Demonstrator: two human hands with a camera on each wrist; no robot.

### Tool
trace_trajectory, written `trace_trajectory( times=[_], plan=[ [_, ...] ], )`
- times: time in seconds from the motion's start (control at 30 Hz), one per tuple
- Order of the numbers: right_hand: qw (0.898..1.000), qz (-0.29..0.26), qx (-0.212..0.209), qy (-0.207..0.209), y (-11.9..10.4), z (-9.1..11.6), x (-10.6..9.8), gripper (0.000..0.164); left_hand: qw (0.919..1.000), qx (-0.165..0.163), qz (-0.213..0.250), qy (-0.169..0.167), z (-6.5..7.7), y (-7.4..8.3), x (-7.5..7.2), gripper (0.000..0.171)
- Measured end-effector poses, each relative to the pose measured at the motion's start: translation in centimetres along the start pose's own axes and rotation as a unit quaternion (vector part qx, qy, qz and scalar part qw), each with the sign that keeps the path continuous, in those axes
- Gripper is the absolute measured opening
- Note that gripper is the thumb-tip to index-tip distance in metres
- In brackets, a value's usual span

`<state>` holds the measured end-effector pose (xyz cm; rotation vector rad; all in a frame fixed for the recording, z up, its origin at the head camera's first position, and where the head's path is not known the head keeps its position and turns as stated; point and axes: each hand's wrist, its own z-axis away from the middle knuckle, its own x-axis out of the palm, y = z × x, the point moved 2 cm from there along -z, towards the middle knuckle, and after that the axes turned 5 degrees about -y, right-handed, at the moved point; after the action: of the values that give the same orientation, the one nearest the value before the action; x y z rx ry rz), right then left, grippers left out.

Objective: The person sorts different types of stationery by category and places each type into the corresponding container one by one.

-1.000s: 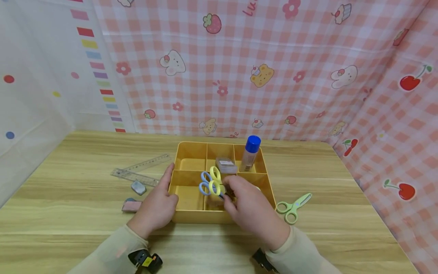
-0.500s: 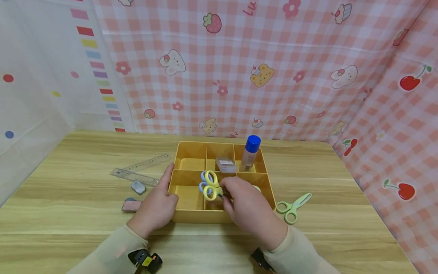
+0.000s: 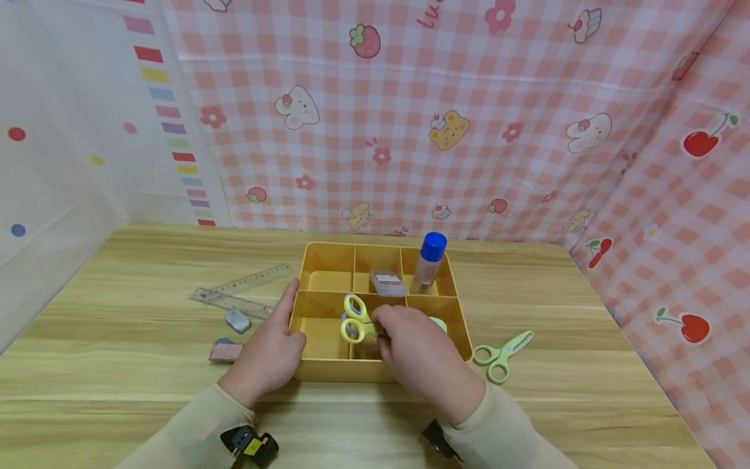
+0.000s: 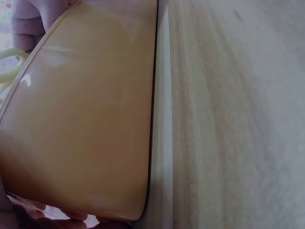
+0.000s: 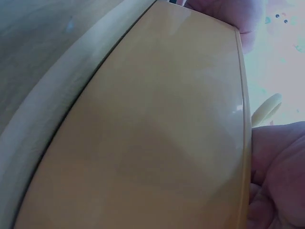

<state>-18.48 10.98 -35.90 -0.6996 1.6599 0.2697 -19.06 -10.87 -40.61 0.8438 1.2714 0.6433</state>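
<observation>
A yellow divided organizer box [image 3: 346, 371] sits in the middle of the table. At its front left corner my left hand [image 3: 266, 352] grips the wall, thumb at the rim and fingers along the outer side. My right hand [image 3: 424, 355] holds yellow-handled scissors [image 3: 353, 330] low over the front middle compartment, handles pointing left and blades hidden by the hand. Blue-handled scissors [image 3: 345, 320] lie mostly hidden behind them; whether the hand holds these too is unclear. The right wrist view shows the box's front wall [image 5: 157, 109] and one yellow loop [image 5: 268, 109].
The rear compartments hold a small clear case [image 3: 387, 283] and a blue-capped glue stick [image 3: 428, 264]. A pale green-white item [image 3: 439, 324] shows in the front right one. Green scissors [image 3: 502, 355] lie right; clear rulers [image 3: 240, 292], a grey eraser-like block [image 3: 237, 320] and a pink-blue piece [image 3: 225, 352] lie left.
The right hand has moved slightly left and lower, and the yellow scissors' handles have shifted left, now covering most of the blue handles. The left hand keeps its place on the box.
</observation>
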Motion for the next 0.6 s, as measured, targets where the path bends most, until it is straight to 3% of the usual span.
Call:
trace_trajectory(
  times=[0.13,0.6],
  plan=[
    [1.000,-0.001,0.017,-0.025,-0.25,-0.27,-0.11,0.011,1.0000,-0.003,0.002,-0.001,-0.01,0.02,0.03,0.081],
    [0.998,-0.009,0.028,-0.049,-0.27,-0.70,0.05,0.009,1.0000,-0.004,-0.001,-0.001,-0.03,0.01,0.00,0.081]
  ],
)
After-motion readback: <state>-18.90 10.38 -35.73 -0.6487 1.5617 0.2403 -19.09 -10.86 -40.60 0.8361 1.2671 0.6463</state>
